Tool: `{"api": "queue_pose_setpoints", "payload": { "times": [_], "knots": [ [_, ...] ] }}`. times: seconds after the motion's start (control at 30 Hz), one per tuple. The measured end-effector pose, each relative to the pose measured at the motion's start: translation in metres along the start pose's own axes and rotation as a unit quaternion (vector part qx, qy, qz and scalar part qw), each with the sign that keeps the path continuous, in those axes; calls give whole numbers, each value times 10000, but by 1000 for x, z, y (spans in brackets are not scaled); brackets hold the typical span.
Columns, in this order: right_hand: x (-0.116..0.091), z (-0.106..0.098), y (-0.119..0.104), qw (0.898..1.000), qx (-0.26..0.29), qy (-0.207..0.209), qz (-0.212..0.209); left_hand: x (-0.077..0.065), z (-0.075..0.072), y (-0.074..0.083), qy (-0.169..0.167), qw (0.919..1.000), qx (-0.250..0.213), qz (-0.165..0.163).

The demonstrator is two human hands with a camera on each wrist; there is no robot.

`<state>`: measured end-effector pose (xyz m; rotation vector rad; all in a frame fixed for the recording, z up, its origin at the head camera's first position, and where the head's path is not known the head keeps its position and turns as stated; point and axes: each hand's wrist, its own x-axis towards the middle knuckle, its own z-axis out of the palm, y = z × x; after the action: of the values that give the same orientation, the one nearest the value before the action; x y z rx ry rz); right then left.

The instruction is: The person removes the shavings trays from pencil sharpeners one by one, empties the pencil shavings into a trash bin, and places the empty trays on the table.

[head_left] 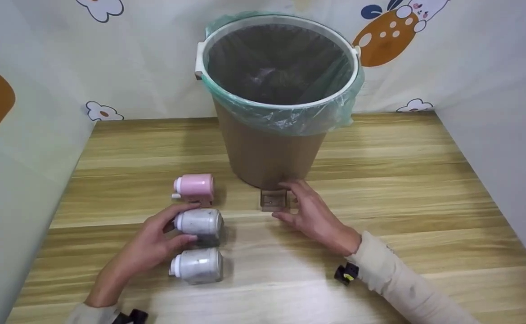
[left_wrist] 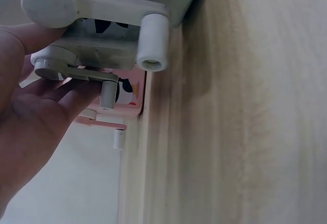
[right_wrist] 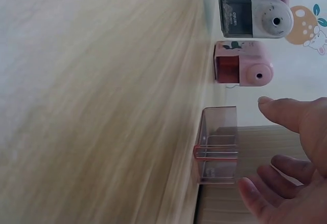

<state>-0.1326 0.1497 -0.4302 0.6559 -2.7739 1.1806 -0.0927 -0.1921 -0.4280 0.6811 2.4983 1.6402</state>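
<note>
My left hand [head_left: 152, 240] grips the middle grey pencil sharpener [head_left: 202, 222], thumb and fingers on either side of it. Its crank [left_wrist: 92, 74] shows between the fingers in the left wrist view. A second grey pencil sharpener [head_left: 200, 266] stands on the near side of it, and a pink pencil sharpener [head_left: 198, 185] on the far side. Around a small see-through shavings box [head_left: 273, 200] my right hand [head_left: 314, 216] is spread, thumb and fingers apart. In the right wrist view a gap shows between that hand's fingertips [right_wrist: 246, 185] and the box [right_wrist: 219, 157].
A tall brown bin [head_left: 269, 153] with a white rim and a green plastic liner [head_left: 289, 121] stands behind the shavings box. The wood-grain table [head_left: 402, 189] is bordered by pale printed cloth [head_left: 155, 67] at the back and sides.
</note>
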Motion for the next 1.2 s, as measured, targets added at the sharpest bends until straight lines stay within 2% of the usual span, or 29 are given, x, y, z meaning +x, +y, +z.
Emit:
{"api": "queue_pose_setpoints", "payload": {
  "times": [0.23,0.33,0.6,0.8,1.03,1.2],
  "knots": [
    [-2,-3,-8,9999,97,-68,43,1,-4,11,344,9989,99,289],
    [-3,-4,-11,9999,124,-90,23,2,-6,18,373,9989,113,256],
    [-5,-4,-15,9994,302,-170,82,2,-11,36,391,9990,179,-75],
    [-6,-7,-21,9985,488,-231,-21,2,-14,50,476,9987,194,42],
    [-7,-5,-29,9981,532,-272,-169,2,-15,65,589,9974,416,10],
    [-8,-6,-37,9974,568,-298,-332,2,-13,71,631,9966,480,214]
  ]
}}
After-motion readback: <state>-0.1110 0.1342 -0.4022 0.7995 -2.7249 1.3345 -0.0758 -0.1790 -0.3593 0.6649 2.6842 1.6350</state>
